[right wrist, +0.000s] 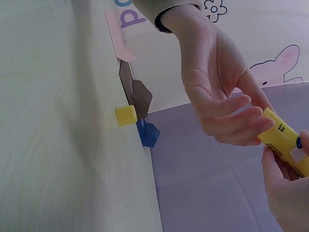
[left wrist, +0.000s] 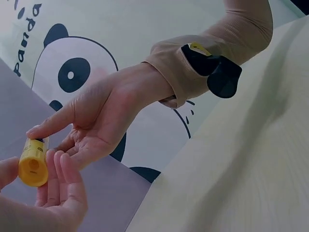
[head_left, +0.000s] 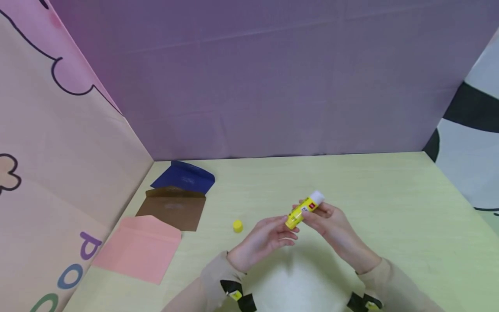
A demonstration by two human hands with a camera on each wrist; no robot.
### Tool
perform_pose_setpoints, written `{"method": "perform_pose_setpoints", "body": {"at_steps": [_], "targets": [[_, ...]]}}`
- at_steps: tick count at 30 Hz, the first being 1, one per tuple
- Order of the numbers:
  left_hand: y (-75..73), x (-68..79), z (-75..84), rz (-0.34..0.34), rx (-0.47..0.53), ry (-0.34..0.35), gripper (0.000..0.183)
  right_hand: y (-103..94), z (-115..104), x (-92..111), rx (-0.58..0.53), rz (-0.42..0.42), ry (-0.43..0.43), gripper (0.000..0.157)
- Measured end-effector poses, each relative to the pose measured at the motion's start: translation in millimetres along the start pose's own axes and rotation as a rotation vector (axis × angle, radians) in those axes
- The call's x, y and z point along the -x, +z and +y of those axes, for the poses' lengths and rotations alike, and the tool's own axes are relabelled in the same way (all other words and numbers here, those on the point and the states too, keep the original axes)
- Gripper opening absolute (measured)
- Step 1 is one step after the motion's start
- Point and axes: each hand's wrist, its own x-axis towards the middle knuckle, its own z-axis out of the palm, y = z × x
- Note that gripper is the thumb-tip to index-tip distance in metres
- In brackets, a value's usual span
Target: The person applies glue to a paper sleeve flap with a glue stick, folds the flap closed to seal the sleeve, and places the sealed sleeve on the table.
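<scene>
A yellow glue stick [head_left: 301, 213] without its cap is held tilted between both hands, its white end pointing up and right in the head view. My right hand [head_left: 337, 234] grips its upper body between thumb and fingers. At the lower end, the thumb and fingers of my left hand [head_left: 265, 240] pinch the base. The round yellow base shows in the left wrist view, with the left hand [left wrist: 53, 208] around it. On the table to the left stands the yellow cap [head_left: 238, 226], also seen in the right wrist view as a cap [right wrist: 126, 115] near the envelopes.
Three envelopes lie along the table's left side: pink [head_left: 140, 247] in front, brown [head_left: 175, 210] behind it, dark blue [head_left: 185, 177] farthest back. Their flaps appear raised. A purple backdrop [head_left: 249, 86] stands behind the pale table [head_left: 390, 203], with printed panels at both sides.
</scene>
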Motion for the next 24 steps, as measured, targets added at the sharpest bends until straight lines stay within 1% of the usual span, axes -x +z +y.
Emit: {"method": "perform_pose_setpoints", "body": {"at_steps": [4,7,10,12,15,18,21,24], "targets": [[-1.6,-0.4,-0.2,0.008,0.007,0.012,0.039,0.1,2,0,0.017,0.002,0.009,0.059],[-2.6,-0.6,0.0,0.014,0.000,0.022,0.034,1.3,2,1,0.037,0.003,0.005,0.057],[-0.5,0.3,0.2,0.047,-0.061,0.070,0.027,2.3,2,2,0.051,0.005,-0.001,0.054],[2.0,1.5,0.0,0.089,-0.131,0.126,0.023,3.0,1,3,0.049,0.011,0.002,0.053],[5.0,3.7,-0.6,0.156,-0.266,0.211,0.024,3.4,0,3,0.036,0.006,0.000,0.050],[5.9,4.1,-2.6,0.202,-0.399,0.294,0.025,4.2,-1,4,0.016,0.011,0.012,0.048],[7.8,4.3,-4.9,0.244,-0.537,0.401,0.023,4.9,-2,4,-0.004,0.018,0.024,0.048],[10.0,4.7,-7.0,0.275,-0.679,0.527,0.021,5.6,-3,5,-0.022,0.026,0.034,0.049]]}}
